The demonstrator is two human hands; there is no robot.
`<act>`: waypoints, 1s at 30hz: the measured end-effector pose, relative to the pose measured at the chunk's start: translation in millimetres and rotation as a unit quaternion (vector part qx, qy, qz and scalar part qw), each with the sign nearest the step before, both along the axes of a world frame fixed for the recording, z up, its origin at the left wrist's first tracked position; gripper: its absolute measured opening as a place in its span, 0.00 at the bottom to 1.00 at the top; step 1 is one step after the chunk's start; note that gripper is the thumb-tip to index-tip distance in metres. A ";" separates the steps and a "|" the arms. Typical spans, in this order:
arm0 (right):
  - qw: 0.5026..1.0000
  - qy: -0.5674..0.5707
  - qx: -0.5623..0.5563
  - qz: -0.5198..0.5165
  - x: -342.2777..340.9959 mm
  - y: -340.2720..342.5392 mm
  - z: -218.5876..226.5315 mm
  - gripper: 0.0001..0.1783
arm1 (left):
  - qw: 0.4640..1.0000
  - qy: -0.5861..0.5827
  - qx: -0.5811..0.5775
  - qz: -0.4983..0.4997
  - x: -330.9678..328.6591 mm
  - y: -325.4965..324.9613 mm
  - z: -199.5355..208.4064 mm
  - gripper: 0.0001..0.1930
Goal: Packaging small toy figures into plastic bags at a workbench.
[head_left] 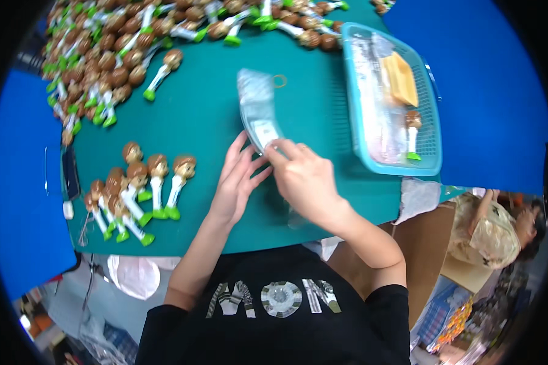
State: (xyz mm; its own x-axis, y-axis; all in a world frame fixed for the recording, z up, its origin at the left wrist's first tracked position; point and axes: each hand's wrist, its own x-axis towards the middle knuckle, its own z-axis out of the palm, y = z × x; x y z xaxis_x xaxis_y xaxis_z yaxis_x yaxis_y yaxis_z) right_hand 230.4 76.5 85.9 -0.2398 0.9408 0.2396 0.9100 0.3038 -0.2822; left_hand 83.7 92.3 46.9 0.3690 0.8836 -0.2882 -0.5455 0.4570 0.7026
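Note:
A curved stack of clear, greyish plastic bags (256, 97) with a pale printed patch rises over the middle of the green table. My right hand (307, 182) pinches its lower end between thumb and fingers. Just left of that, my left hand (234, 182) has its fingers apart, the fingertips at the stack's lower left edge. A tan rubber band (279, 81) lies beside the stack. To the left of my left hand stands a small group of brown-haired doll figures (176, 182) with white bodies and green feet.
A big heap of similar figures (112, 67) covers the far left of the table (213, 79). On the right, a light-blue plastic basket (356, 121) holds clear bags, a yellow block (400, 79) and one figure. A cardboard box (429, 255) and another person (487, 231) are at lower right.

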 end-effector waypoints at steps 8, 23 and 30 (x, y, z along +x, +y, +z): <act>0.954 0.293 -0.052 0.017 -20.9 -26.7 -53.8 0.16 | 0.994 0.097 -0.041 0.001 -37.1 12.8 -34.4 0.19; 0.894 0.432 -0.062 -0.101 -9.7 -66.5 -68.5 0.06 | 0.691 0.632 0.336 0.101 -104.5 -36.2 -3.4 0.28; 0.866 0.483 -0.098 -0.088 -18.5 -75.4 -61.6 0.06 | 0.627 0.723 0.291 0.016 -132.2 -19.5 -10.5 0.25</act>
State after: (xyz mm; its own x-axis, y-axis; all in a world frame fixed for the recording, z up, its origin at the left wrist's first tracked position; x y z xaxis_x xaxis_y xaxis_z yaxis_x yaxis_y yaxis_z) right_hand 211.8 1.1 24.3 0.1347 0.9876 0.0807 0.2477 0.0453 -0.9678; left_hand -48.5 72.9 36.4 0.0743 0.9945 0.0731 0.8505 -0.1015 0.5160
